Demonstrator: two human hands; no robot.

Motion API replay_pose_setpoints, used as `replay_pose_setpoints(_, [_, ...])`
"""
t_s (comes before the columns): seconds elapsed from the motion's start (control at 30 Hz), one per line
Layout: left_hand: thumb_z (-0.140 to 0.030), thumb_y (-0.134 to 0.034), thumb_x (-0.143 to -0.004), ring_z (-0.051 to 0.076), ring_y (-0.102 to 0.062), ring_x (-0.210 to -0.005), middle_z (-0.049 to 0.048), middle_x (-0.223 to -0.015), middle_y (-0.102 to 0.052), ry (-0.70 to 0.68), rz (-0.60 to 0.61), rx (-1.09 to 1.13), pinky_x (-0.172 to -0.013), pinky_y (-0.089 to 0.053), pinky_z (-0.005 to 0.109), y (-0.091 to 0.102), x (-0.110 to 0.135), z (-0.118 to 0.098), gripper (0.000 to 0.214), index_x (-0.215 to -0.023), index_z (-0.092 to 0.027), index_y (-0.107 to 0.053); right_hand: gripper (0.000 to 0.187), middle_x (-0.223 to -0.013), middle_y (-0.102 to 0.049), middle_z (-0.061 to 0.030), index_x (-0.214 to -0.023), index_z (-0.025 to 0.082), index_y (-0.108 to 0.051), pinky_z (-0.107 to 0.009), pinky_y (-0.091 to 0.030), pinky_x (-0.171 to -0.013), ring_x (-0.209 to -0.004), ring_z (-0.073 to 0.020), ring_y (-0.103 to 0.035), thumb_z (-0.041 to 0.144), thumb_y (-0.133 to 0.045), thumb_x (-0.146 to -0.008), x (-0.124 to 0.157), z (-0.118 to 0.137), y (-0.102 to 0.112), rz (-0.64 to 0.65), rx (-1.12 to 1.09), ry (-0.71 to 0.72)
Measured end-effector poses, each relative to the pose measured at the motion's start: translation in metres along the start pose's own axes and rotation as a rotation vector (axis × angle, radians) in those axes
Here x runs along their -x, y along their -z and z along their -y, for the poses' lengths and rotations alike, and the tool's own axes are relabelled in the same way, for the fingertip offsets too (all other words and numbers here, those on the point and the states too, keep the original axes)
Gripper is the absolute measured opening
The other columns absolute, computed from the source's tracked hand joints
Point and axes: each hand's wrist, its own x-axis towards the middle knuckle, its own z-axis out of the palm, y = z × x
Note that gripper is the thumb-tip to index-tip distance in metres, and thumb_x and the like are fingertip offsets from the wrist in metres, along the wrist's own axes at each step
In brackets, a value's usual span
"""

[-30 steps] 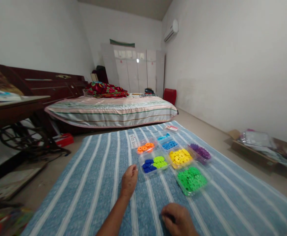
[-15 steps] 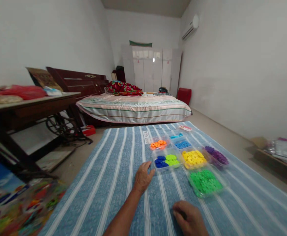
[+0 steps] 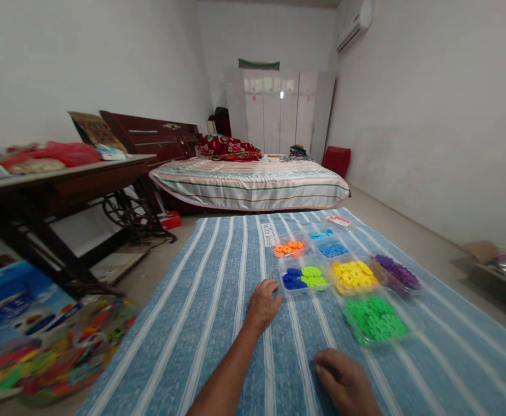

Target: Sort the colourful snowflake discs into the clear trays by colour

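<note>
My left hand (image 3: 265, 303) rests on the striped cloth (image 3: 218, 277), just left of a clear tray (image 3: 307, 291) of dark blue and lime green flower-shaped pieces. Its fingers bend slightly, the thumb stands apart, and I see nothing in it. Nearer to me, my right hand (image 3: 346, 378) lies on the cloth with fingers curled in; nothing shows in it. Beyond it is a tub of green pieces (image 3: 376, 318). Other clear containers hold yellow pieces (image 3: 353, 275), purple pieces (image 3: 395, 271), blue pieces (image 3: 333, 249) and orange pieces (image 3: 289, 248).
A white "With love" label (image 3: 267, 235) is on the cloth's far part. Behind the table stands a bed (image 3: 248, 188). At left are a treadle sewing table (image 3: 74, 185) and bags of colourful pieces (image 3: 79, 352) on the floor. A cardboard box (image 3: 495, 277) sits at right.
The whole scene has shifted right and slightly up as my head turned left. Both hands keep about the same places on the cloth, and the containers have not moved.
</note>
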Motion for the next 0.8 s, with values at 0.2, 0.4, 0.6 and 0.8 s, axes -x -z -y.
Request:
replay_pose_setpoints(0.2, [-0.020,-0.054,-0.076,0.020,-0.064,-0.101,0.0067,-0.104,-0.070,0.057,-0.039,0.105,-0.095,-0.049,0.038,-0.001,-0.003,0.006,0.016,-0.080,-0.021,-0.068,0.025,-0.076,-0.068,-0.0048,-0.078,0.020,-0.068,-0.029,-0.046,-0.070,-0.074,-0.0193,-0.063,0.033,-0.048,-0.084,0.001,0.011,0.001,-0.032,-0.024,-0.044])
replay_pose_setpoints(0.4, [-0.026,-0.050,-0.076,0.019,-0.065,-0.095,0.0056,-0.097,-0.072,0.138,-0.037,0.186,-0.092,-0.049,0.034,0.009,-0.002,-0.003,0.019,-0.075,-0.021,-0.068,0.022,-0.063,-0.063,-0.0023,-0.073,0.017,-0.065,-0.027,-0.043,-0.058,-0.061,-0.0158,-0.058,0.038,-0.059,-0.075,-0.015,0.026,0.008,-0.062,-0.385,-0.252])
replay_pose_setpoints(0.6, [-0.033,-0.052,-0.075,0.020,-0.065,-0.094,0.0037,-0.093,-0.072,0.199,-0.054,0.272,-0.091,-0.050,0.034,0.019,0.002,-0.006,0.021,-0.079,-0.021,-0.069,0.057,-0.063,-0.066,-0.0008,-0.098,0.017,-0.055,-0.019,-0.039,-0.037,-0.043,-0.0129,-0.058,0.054,-0.075,-0.061,-0.064,0.051,0.014,-0.135,-0.889,-0.627])
replay_pose_setpoints(0.8, [-0.037,-0.056,-0.072,0.021,-0.066,-0.094,0.0040,-0.094,-0.073,0.217,-0.046,0.344,-0.094,-0.050,0.035,0.026,0.006,0.000,0.024,-0.080,-0.021,-0.071,0.045,-0.057,-0.063,0.0001,-0.094,0.019,-0.048,-0.018,-0.042,-0.034,-0.037,-0.0116,-0.055,0.060,-0.058,-0.081,-0.105,0.060,0.011,-0.205,-0.979,-0.782])
